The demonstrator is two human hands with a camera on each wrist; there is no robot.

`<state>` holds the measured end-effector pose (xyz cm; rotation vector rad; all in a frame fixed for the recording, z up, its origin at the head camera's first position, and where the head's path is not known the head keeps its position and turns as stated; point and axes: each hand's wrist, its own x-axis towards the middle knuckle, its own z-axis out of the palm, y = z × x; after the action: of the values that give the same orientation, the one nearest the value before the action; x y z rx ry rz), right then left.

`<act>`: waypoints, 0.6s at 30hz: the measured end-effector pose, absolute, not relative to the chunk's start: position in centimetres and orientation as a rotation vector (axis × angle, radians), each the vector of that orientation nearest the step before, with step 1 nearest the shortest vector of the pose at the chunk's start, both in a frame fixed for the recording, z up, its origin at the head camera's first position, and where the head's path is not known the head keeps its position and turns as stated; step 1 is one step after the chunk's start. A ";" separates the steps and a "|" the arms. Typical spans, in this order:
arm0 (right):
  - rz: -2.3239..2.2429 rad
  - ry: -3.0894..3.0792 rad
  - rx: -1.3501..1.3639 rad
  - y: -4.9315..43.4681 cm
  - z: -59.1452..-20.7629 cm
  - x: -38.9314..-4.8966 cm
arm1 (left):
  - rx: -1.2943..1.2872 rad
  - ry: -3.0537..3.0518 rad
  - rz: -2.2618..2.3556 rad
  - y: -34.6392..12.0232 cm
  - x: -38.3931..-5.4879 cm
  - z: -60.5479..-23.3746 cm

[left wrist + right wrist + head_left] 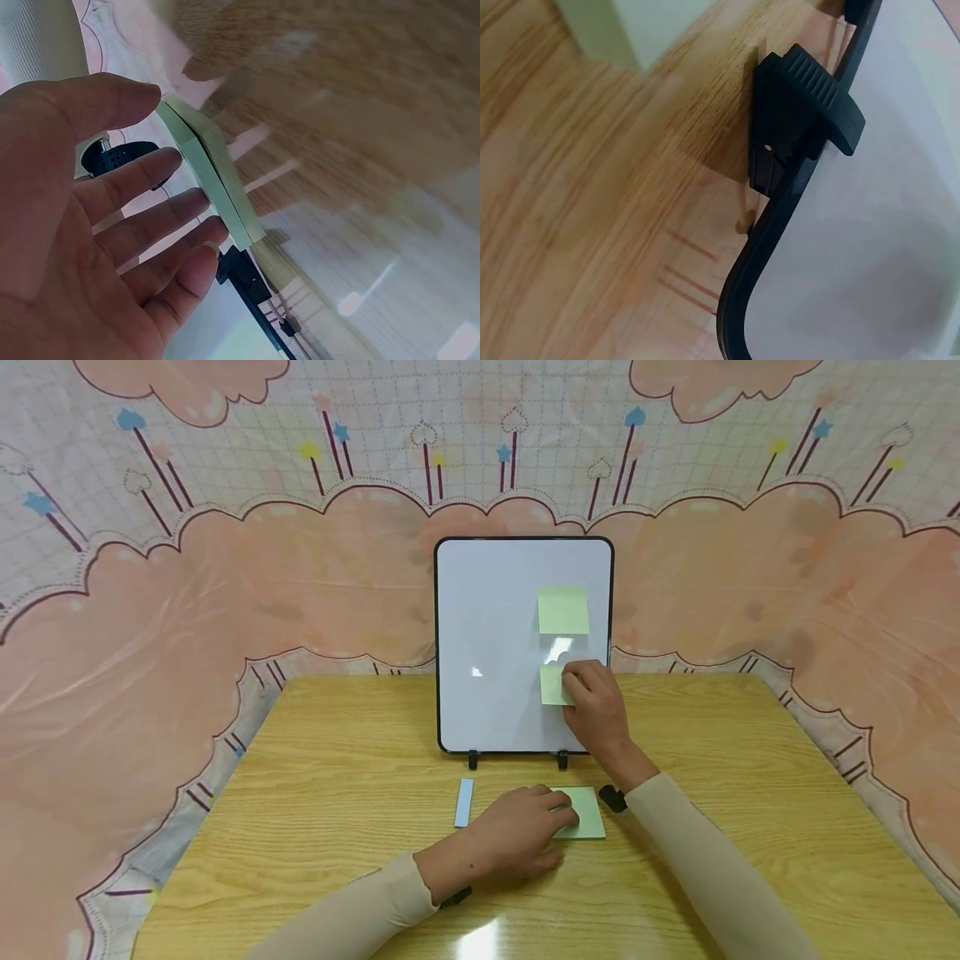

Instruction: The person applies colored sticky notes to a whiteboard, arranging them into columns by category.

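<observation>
On the upright whiteboard [487,610], my right hand [596,702] pinches the right part of a pale green sticky note [553,687] with curled fingers. Above it, another sticky note [563,612] is stuck to the board. My left hand [521,831] lies low over the table, relaxed fingertips on the left part of a sticky note pad [588,814]. From the left wrist, loosely bent fingers [154,225] touch the pad's [206,176] long edge, thumb near one end. The right wrist view shows the board's lower frame and a blurred pad [652,30], but not the hand.
Black clip feet [472,760] hold the board's bottom edge on the wooden table [337,760]; one foot [799,112] looms large in the right wrist view. A narrow light blue strip [464,802] lies left of the pad. Patterned cloth [337,585] hangs behind the table.
</observation>
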<state>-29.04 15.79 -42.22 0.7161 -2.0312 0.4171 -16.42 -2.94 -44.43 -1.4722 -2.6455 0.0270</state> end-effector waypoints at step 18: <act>0.436 -2.033 0.719 15.8 -42.5 -29.4 | -1.485 -2.680 -0.003 -3.0 -16.4 -44.4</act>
<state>-29.37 15.83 -42.47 0.7187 -2.0330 0.4359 -16.43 -3.03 -44.40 -1.4846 -2.6797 -0.0029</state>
